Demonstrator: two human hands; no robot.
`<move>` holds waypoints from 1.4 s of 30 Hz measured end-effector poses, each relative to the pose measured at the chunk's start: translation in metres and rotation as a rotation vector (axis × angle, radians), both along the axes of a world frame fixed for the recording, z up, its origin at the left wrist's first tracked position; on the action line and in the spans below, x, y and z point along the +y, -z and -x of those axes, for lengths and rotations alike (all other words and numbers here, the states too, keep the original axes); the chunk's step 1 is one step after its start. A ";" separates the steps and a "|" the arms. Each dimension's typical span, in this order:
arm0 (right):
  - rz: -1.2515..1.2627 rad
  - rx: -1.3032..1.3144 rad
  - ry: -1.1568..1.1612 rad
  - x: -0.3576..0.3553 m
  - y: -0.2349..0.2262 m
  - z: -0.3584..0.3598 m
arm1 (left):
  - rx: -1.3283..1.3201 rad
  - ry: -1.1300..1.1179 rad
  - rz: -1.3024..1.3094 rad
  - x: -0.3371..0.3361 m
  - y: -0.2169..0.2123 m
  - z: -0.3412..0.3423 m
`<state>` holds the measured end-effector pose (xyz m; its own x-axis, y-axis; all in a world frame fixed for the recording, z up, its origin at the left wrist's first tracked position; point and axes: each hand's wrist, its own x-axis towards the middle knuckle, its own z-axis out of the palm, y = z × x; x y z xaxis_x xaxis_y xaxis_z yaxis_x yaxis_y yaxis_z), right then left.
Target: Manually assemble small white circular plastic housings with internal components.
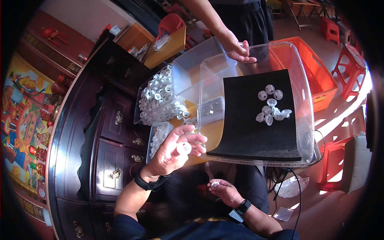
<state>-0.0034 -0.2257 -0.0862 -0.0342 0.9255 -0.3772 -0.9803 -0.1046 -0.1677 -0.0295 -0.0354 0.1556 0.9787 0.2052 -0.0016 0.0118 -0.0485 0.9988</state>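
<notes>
My left hand (170, 154) is raised beside the tub's near left corner, palm up with the fingers half curled. It holds a round white plastic piece (184, 148), like a small cap. Lower down, above my lap, my right hand (229, 193) pinches a smaller round white piece (215, 184) between thumb and fingers. A black mat (252, 136) lies in the clear plastic tub (306, 120). Several translucent round caps (269, 110) are grouped on its right part.
A person's hand (239, 49) reaches over the tub's far rim. Left of the tub, a clear bin (156, 94) heaped with white pieces stands on a yellowish table, near a smaller box (160, 138). A dark wooden cabinet (94, 132) stands left; an orange crate (316, 76) is behind right. A cable (298, 200) hangs right.
</notes>
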 end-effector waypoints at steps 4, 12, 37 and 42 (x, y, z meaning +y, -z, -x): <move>0.015 0.010 -0.002 -0.001 0.001 -0.001 | 0.150 0.036 -0.131 0.002 -0.007 -0.022; 0.014 -0.048 -0.040 0.001 0.000 0.006 | 0.282 0.140 -0.957 -0.009 0.010 -0.135; -0.085 0.006 -0.012 0.000 0.014 0.009 | 0.282 0.243 -1.067 -0.021 0.047 -0.186; -0.079 0.003 -0.009 -0.001 0.011 0.008 | 0.308 0.277 -0.931 -0.022 0.036 -0.177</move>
<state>-0.0112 -0.2264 -0.0976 -0.0433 0.9521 -0.3026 -0.9799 -0.0995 -0.1727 0.1478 -0.0570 0.1195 0.9760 0.0197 -0.2168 0.1321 -0.8450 0.5181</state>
